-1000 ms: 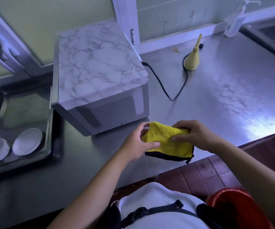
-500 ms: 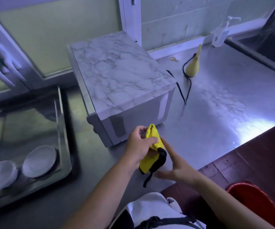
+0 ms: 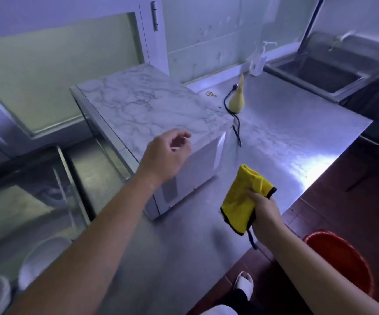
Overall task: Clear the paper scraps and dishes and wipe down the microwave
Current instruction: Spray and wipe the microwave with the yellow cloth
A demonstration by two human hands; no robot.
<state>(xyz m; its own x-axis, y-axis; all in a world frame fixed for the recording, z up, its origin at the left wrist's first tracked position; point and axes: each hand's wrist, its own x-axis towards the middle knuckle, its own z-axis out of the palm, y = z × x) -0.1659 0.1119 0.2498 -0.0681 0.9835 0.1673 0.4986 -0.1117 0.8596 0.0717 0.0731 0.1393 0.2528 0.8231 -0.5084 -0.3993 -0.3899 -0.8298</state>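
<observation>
The marble-patterned microwave [image 3: 147,110] stands on the steel counter [image 3: 286,142], its front facing me. My left hand [image 3: 165,153] hovers over the microwave's near top edge with fingers loosely curled and nothing in it. My right hand [image 3: 263,212] grips a folded yellow cloth [image 3: 244,196] with a black trim, held upright above the counter in front of the microwave's right corner. Two white dishes [image 3: 40,258] lie in a steel tray [image 3: 70,178] at the lower left, blurred.
A black power cord [image 3: 235,123] runs from the microwave past a yellow pear-shaped object [image 3: 237,98]. A soap dispenser [image 3: 258,62] stands by the sink [image 3: 320,76] at the back right. A red bucket [image 3: 341,260] sits on the floor by the counter's edge.
The cloth passed from my left hand to my right hand. My left hand let go and rose to the microwave's top edge. The view shifted so the microwave sits further right.
</observation>
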